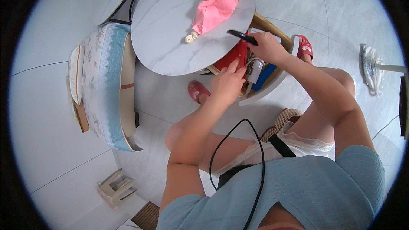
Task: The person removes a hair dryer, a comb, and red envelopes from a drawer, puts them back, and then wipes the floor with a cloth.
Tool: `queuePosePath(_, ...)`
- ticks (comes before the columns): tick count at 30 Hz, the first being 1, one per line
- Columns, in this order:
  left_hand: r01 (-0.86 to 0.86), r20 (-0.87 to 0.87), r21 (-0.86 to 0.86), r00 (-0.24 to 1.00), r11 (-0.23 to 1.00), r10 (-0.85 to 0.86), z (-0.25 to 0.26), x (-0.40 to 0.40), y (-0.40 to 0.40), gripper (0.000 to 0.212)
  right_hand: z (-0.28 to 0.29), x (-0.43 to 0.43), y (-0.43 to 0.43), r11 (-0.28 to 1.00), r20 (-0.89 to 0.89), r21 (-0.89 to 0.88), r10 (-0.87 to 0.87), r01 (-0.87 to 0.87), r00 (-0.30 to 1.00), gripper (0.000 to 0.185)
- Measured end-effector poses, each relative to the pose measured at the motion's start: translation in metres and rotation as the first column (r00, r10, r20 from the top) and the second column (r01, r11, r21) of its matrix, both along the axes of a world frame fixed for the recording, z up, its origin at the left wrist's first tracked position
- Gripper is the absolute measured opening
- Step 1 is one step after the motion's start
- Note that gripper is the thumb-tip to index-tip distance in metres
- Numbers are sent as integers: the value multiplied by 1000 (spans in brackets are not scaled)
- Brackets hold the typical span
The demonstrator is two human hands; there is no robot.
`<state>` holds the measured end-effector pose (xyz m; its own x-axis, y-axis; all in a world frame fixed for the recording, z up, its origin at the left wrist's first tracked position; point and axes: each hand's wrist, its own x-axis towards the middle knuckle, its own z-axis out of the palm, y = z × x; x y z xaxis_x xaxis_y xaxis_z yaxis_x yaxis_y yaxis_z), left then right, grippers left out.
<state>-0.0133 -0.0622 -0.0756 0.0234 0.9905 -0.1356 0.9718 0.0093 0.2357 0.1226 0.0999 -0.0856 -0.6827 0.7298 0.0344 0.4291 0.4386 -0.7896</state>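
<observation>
My right hand (266, 48) is closed around a slim black object (241, 35), perhaps a handle or a comb. It hangs over a pulled-out wooden drawer (273, 25) with a white curved front. My left hand (227, 81) reaches over the drawer's near left side, fingers apart, beside a red packet or pouch (231, 56). Whether its fingertips touch the packet is hard to tell. Between my hands, a white tube-like item (255, 70) and a blue item (264, 76) lie in the drawer. A white box or paper (276, 37) is partly hidden behind my right hand.
A round marble-patterned tabletop (166, 32) overhangs the drawer. On it lies a crumpled pink cloth (217, 4) with a coiled cream cord (191, 37). A fabric-covered bed or seat (110, 86) stands left. A black cable (212, 163) loops before my body.
</observation>
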Motion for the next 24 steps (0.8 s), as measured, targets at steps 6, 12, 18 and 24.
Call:
queuePosePath(6,-80,62,-98,994,992,87,5,-8,26,30,16,2,10,921,-79,-372,-151,112,985,18)
queuePosePath(12,-417,-3,535,869,735,495,0,-100,64,22,25,4,18,824,-251,-559,-280,98,927,18)
queuePosePath(18,-661,116,300,741,688,662,-19,-143,75,26,39,17,23,791,-204,-600,-291,115,935,19)
queuePosePath(24,-886,856,104,311,453,413,50,-116,66,21,47,30,31,800,-206,-576,-341,168,917,19)
